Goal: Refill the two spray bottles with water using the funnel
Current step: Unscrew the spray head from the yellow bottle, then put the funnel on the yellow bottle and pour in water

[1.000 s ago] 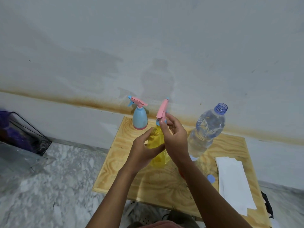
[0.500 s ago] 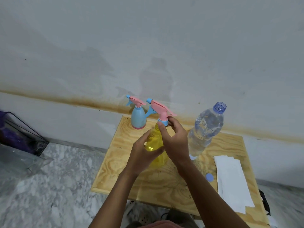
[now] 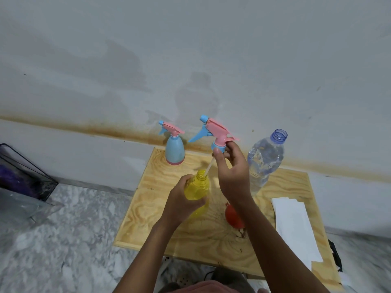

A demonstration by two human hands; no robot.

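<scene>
The yellow spray bottle [image 3: 196, 191], translucent plastic, is sitting wrapped in the left hand [image 3: 182, 199]'s closed grip. The right hand [image 3: 232, 172]'s grip is pinching the pink trigger head [image 3: 218, 134], its thin tube [image 3: 208, 168] dipping into the open neck.

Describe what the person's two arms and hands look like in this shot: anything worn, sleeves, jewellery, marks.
Both forearms are bare up to the bottom edge of the picture: no sleeves show. The left hand and the right hand wear no gloves, and no rings, bracelets or watch are visible on the fingers or wrists that show. Nails look short and unpainted, as far as can be told. No tape or markings appear.
</scene>
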